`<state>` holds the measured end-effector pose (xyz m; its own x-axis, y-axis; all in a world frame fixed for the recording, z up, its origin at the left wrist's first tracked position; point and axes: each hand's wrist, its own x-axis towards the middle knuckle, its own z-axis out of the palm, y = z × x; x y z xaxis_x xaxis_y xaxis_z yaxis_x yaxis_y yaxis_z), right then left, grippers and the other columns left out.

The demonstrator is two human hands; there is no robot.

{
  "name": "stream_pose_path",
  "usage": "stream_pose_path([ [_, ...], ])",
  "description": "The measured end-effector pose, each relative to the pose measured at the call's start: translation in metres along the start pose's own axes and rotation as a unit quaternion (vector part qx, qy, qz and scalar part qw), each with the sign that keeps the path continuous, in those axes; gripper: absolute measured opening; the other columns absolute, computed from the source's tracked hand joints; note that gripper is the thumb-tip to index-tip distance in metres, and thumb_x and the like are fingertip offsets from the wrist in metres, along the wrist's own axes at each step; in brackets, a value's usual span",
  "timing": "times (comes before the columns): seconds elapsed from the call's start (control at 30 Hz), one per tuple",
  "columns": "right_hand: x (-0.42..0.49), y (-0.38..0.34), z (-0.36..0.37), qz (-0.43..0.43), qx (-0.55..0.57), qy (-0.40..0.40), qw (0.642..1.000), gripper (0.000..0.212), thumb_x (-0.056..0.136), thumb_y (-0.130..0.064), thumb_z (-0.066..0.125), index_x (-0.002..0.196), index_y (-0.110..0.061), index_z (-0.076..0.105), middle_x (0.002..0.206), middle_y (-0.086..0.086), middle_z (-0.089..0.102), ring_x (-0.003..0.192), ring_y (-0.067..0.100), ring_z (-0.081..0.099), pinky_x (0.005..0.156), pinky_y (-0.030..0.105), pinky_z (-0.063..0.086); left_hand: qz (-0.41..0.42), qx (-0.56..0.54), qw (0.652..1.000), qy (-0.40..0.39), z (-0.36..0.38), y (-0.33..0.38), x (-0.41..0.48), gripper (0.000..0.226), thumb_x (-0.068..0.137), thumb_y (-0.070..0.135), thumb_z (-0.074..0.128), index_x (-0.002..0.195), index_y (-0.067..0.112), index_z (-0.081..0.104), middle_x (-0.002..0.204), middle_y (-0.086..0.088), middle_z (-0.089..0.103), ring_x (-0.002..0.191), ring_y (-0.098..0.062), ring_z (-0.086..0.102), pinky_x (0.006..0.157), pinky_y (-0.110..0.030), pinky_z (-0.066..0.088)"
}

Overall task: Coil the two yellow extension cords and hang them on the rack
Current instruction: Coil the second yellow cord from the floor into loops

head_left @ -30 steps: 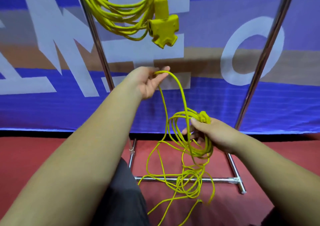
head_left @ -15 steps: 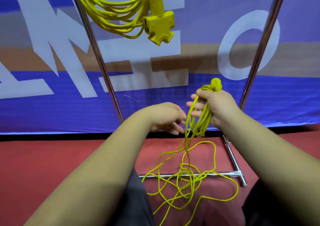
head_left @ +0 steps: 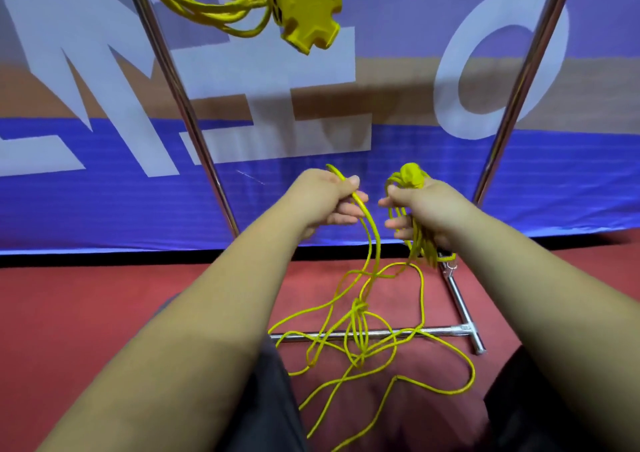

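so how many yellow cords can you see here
2. One coiled cord hangs at top left; the other cord is held by the left hand and right hand, trailing onto the floor.

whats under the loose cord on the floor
The loose cord lies over the rack's chrome base bar and the red floor; crossing strands hide bits of the bar.

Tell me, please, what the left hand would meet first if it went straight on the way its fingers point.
Probably the right hand, gripping the cord coil, across a gap; depth unclear.
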<state>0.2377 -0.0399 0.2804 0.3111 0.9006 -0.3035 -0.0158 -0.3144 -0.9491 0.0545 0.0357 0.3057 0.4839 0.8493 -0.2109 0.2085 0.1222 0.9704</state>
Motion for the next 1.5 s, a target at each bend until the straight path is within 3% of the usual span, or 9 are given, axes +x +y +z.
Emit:
stream_pose_path([
  [0.13,0.0,0.027,0.007,0.034,-0.158,-0.108,0.981,0.023,0.107,-0.029,0.059,0.119,-0.01,0.064,0.124,0.015,0.074,0.055,0.013,0.058,0.047,0.026,0.048,-0.057,-0.246,0.967,0.042,-0.018,0.009,0.009,0.018,0.106,0.018,0.058,0.111,0.002,0.064,0.082,-0.007,0.076,0.065,-0.017,0.077,0.056,-0.029,0.061],
  [0.3,-0.005,0.037,0.014,0.048,-0.039,-0.18,0.982,0.017,0.109,-0.024,0.058,0.121,-0.018,0.069,0.12,0.004,0.08,0.075,0.014,0.068,0.062,0.027,0.058,-0.066,-0.429,0.894,0.109,-0.039,0.013,0.018,0.014,0.107,0.007,0.053,0.105,-0.005,0.06,0.071,-0.021,0.073,0.061,-0.028,0.076,0.051,-0.034,0.061],
  [0.47,-0.012,0.03,0.023,0.031,0.047,-0.197,0.979,0.025,0.105,-0.017,0.065,0.124,-0.003,0.07,0.101,0.006,0.079,0.08,0.018,0.072,0.073,0.03,0.066,-0.067,-0.5,0.851,0.145,-0.046,0.01,0.027,0.021,0.111,0.008,0.042,0.118,-0.008,0.055,0.088,-0.03,0.072,0.118,-0.038,0.068,0.068,-0.041,0.063],
  [0.7,-0.018,0.014,0.028,-0.012,0.105,-0.128,0.986,0.011,0.105,-0.016,0.064,0.103,-0.011,0.074,0.093,0.005,0.076,0.072,0.016,0.071,0.076,0.036,0.067,-0.106,-0.04,0.985,0.13,-0.023,0.007,0.014,0.023,0.102,0.007,0.05,0.118,-0.003,0.062,0.095,-0.012,0.071,0.083,-0.022,0.072,0.083,-0.035,0.064],
  [0.83,-0.014,0.008,0.026,0.02,0.174,-0.061,0.983,0.012,0.107,-0.017,0.063,0.102,-0.011,0.071,0.086,0.003,0.077,0.068,0.013,0.076,0.061,0.028,0.063,-0.08,0.239,0.957,0.143,-0.013,0.006,-0.002,0.017,0.094,0.019,0.051,0.101,0.007,0.06,0.108,-0.014,0.072,0.096,-0.033,0.074,0.087,-0.051,0.062],
  [1.0,-0.004,-0.001,0.017,0.033,0.251,-0.006,0.967,0.016,0.108,-0.018,0.061,0.1,-0.011,0.072,0.078,-0.001,0.079,0.072,0.011,0.079,0.059,0.026,0.062,-0.091,0.291,0.932,-0.196,-0.001,-0.006,-0.025,0.054,0.08,0.07,0.067,0.114,0.028,0.065,0.114,0.013,0.075,0.117,-0.01,0.063,0.101,-0.044,0.046],
  [1.13,-0.003,-0.005,0.013,0.034,0.278,0.024,0.96,0.016,0.107,-0.017,0.063,0.095,-0.011,0.072,0.081,0.002,0.081,0.077,0.015,0.08,0.061,0.027,0.063,-0.016,0.452,0.881,-0.14,0.003,-0.02,-0.016,0.045,0.086,0.035,0.081,0.124,0.03,0.059,0.108,0.002,0.068,0.101,-0.021,0.068,0.094,-0.037,0.055],
  [1.27,-0.002,-0.004,0.013,0.033,0.28,0.044,0.959,0.013,0.107,-0.018,0.063,0.103,-0.01,0.071,0.097,0.009,0.082,0.083,0.018,0.082,0.061,0.027,0.063,-0.077,0.321,0.939,-0.099,0.002,-0.022,-0.013,0.034,0.095,-0.004,0.053,0.125,0.012,0.054,0.099,-0.016,0.071,0.082,-0.024,0.079,0.081,-0.04,0.063],
  [1.5,0.0,0.006,0.004,0.068,0.113,0.08,0.988,0.009,0.103,-0.016,0.06,0.102,-0.012,0.068,0.067,-0.002,0.075,0.046,0.007,0.064,0.044,0.019,0.05,-0.083,0.142,0.971,0.175,-0.035,-0.005,0.008,0.029,0.1,0.0,0.041,0.127,-0.002,0.05,0.094,-0.018,0.071,0.082,-0.026,0.078,0.075,-0.043,0.064],
])
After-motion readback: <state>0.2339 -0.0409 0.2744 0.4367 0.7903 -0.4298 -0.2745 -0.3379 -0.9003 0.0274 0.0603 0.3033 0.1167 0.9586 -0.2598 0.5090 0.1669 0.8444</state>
